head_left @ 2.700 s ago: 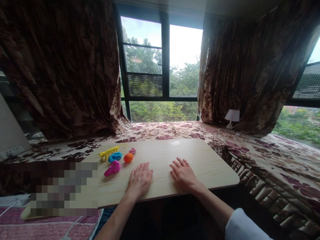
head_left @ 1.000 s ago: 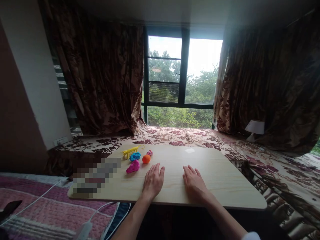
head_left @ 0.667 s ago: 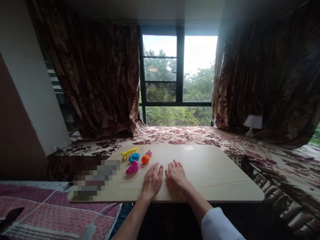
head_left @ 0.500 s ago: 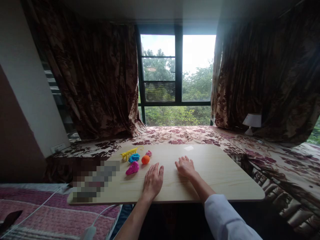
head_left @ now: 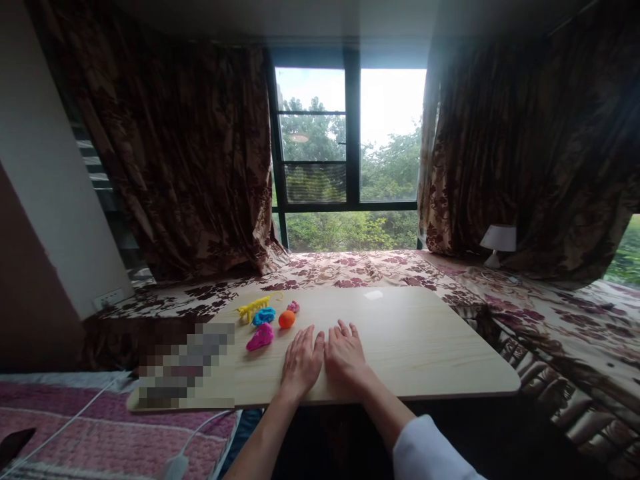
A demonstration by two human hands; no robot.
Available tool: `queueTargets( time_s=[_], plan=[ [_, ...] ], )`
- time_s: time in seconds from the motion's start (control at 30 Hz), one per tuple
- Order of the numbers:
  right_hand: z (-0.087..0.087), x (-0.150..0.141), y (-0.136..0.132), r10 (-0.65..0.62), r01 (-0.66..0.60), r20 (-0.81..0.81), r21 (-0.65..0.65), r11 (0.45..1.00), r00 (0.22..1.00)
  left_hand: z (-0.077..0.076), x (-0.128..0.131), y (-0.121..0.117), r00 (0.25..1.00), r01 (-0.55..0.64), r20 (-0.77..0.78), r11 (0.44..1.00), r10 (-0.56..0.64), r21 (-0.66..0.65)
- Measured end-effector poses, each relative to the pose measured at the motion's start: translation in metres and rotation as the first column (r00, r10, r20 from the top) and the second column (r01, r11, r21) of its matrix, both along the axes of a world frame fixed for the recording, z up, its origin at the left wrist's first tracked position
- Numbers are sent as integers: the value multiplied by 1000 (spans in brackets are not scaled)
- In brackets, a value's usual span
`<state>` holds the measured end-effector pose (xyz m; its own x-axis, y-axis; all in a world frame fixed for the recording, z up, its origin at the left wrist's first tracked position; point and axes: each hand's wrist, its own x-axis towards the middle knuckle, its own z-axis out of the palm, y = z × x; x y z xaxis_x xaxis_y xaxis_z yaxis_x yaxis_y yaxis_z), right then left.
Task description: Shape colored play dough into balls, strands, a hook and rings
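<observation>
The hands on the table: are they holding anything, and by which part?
Nothing is held. The left hand and right hand lie palm down on the table.

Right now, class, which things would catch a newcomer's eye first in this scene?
The bright window stands out first, straight ahead between dark patterned curtains. Next comes the orange ball on the pale table, in a colourful cluster left of centre. Both hands, left and right, lie side by side near its front edge.

home, likely bedroom; quilted bedding point(head_left: 100, 427); floral curtains point(head_left: 200, 167); small lamp point(head_left: 499, 238)
</observation>
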<state>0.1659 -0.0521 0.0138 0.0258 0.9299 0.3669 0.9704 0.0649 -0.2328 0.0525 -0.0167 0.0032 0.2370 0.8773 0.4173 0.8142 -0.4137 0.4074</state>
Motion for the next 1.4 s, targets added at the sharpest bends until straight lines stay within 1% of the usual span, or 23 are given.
queueTargets(
  time_s=[0.07, 0.13, 0.2, 0.27, 0.3, 0.33, 0.4, 0.47, 0.5, 0.57, 0.67, 0.73, 0.8, 0.83, 0.87, 0.93, 1.03, 1.13, 1.2, 1.23, 1.3, 1.4],
  plan=[
    [8, 14, 22, -81, 80, -31, -15, 997, 996, 1, 0, 0, 1000, 6, 10, 1000, -6, -11],
    [12, 40, 30, -160, 157, -54, -46, 986, 986, 2, -1, 0, 1000, 9, 27, 1000, -8, -21],
    [10, 66, 22, -212, 206, -58, -89, 974, 976, 3, -1, -1, 999, 9, 41, 999, -7, -31],
    [4, 84, 0, -221, 215, -45, -118, 969, 974, 3, -1, -1, 999, 8, 52, 999, -6, -40],
    [0, 88, -13, -214, 208, -36, -121, 971, 976, 3, -1, -1, 999, 8, 54, 999, -6, -41],
    [-4, 88, -27, -196, 191, -25, -120, 974, 980, 2, -1, -1, 998, 6, 55, 999, -4, -40],
    [-12, 79, -51, -120, 121, 16, -62, 991, 993, 1, 0, -1, 999, -1, 48, 1000, 2, -29],
    [-17, 62, -64, -61, 61, 40, -10, 998, 997, -1, 1, -1, 999, -10, 35, 1000, 10, -13],
    [-17, 52, -65, -41, 41, 40, 1, 999, 998, -1, 1, -1, 1000, -12, 28, 1000, 13, -5],
    [-13, 32, -55, -14, 14, 21, -4, 1000, 1000, -3, 2, 0, 1000, -12, 12, 1000, 12, 4],
    [-1, 12, -20, -4, 4, -3, -16, 1000, 1000, -4, 1, 1, 1000, -3, -11, 1000, 3, 5],
    [6, 12, 5, -48, 47, -18, -26, 999, 999, -4, 0, 1, 1000, 4, -19, 1000, -4, 3],
    [12, 23, 23, -114, 112, -35, -57, 992, 993, -3, 0, 1, 1000, 8, -15, 1000, -8, 1],
    [13, 31, 27, -148, 144, -42, -79, 986, 988, -2, -1, 0, 1000, 9, -10, 1000, -9, 0],
    [13, 41, 27, -177, 171, -46, -103, 980, 983, -1, -1, 0, 1000, 11, -5, 1000, -11, -1],
    [11, 61, 17, -219, 211, -44, -148, 966, 975, 0, -1, -1, 1000, 15, 8, 1000, -14, -9],
    [2, 79, -18, -220, 214, -19, -176, 961, 975, 0, -1, -1, 999, 17, 28, 999, -16, -29],
    [-10, 71, -52, -105, 107, 31, -97, 990, 994, 0, 0, -2, 999, 16, 33, 999, -15, -32],
    [-14, 55, -61, -45, 48, 49, -52, 997, 998, 0, 1, -3, 1000, 7, 27, 1000, -6, -30],
    [-14, 46, -61, -31, 33, 45, -47, 998, 998, 0, 1, -3, 1000, 2, 22, 1000, -1, -30],
    [-10, 29, -49, -21, 22, 22, -48, 999, 1000, 0, 2, -3, 1000, -5, 9, 999, 5, -33],
    [2, 20, -17, -56, 55, -19, -46, 997, 998, -2, 2, -1, 1000, 1, -10, 1000, -1, -26]
  ],
)
